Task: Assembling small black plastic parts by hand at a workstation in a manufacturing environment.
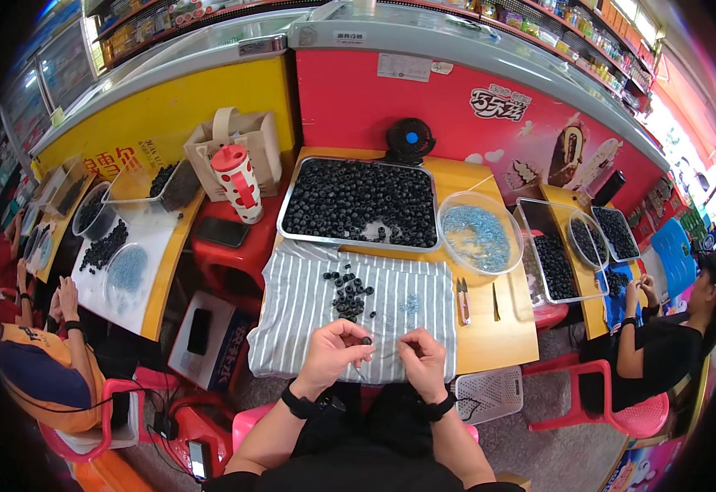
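Black ring bead [366, 340] pinched in left hand [331, 348], hole axis unclear

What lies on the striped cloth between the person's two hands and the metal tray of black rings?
In the head view, a loose cluster of black rings and a few pale blue beads lie on the striped cloth, between the hands and the metal tray.

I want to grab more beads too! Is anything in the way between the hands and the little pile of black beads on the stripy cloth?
No. Only bare striped cloth lies between the bead pile and both hands.
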`<state>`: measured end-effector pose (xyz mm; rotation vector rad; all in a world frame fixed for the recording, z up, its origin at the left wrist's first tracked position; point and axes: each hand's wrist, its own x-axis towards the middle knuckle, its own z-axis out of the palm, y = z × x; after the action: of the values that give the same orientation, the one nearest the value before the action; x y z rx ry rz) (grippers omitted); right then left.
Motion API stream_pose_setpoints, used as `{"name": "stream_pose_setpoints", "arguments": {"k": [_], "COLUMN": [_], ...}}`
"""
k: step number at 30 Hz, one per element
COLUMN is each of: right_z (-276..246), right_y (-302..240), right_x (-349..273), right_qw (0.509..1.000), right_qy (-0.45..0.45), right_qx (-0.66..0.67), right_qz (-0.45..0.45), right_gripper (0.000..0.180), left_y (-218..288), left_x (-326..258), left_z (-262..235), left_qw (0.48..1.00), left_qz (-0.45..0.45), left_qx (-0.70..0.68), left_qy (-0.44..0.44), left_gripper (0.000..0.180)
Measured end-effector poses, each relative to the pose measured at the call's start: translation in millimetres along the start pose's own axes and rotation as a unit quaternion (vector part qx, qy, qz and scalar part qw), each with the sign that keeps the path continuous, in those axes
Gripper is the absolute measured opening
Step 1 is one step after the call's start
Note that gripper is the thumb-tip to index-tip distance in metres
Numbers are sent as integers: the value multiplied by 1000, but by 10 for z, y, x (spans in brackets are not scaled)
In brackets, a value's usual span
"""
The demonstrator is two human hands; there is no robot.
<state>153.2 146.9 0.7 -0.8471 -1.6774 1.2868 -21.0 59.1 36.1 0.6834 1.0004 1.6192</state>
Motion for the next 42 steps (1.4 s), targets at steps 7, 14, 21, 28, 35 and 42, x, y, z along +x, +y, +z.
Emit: {"name": "stream_pose_setpoints", "arguments": {"k": [7, 14, 21, 28, 35, 42], "right_z": [-12, 168, 302, 294, 266, 161], "right_y": [-95, -572, -664, -577, -646, -440], "right_x": [-12, -99, -84, -107, -84, 238], "right_qw": [995, 985, 991, 995, 982, 987], "right_qy": [-12, -42, -73, -90, -126, -141], "right_qx": [85, 151, 115, -1, 99, -14], "right_qz": [54, 78, 16, -42, 104, 81], "right_gripper": [5, 5, 5, 4, 6, 6], "left_y": [7, -90, -175, -172, -326, -275], "left_x": [-144, -182, -189, -265, -296, -229], "left_z": [-49, -58, -10, 16, -44, -126], "left_qw": [991, 974, 978, 989, 993, 980], "left_qz": [-20, -51, -66, -96, -70, -91], "left_qx": [-112, -210, -199, -114, -93, -176], "left_qy": [-65, -62, -19, -1, -10, 4], "left_gripper": [19, 26, 24, 20, 21, 21]}}
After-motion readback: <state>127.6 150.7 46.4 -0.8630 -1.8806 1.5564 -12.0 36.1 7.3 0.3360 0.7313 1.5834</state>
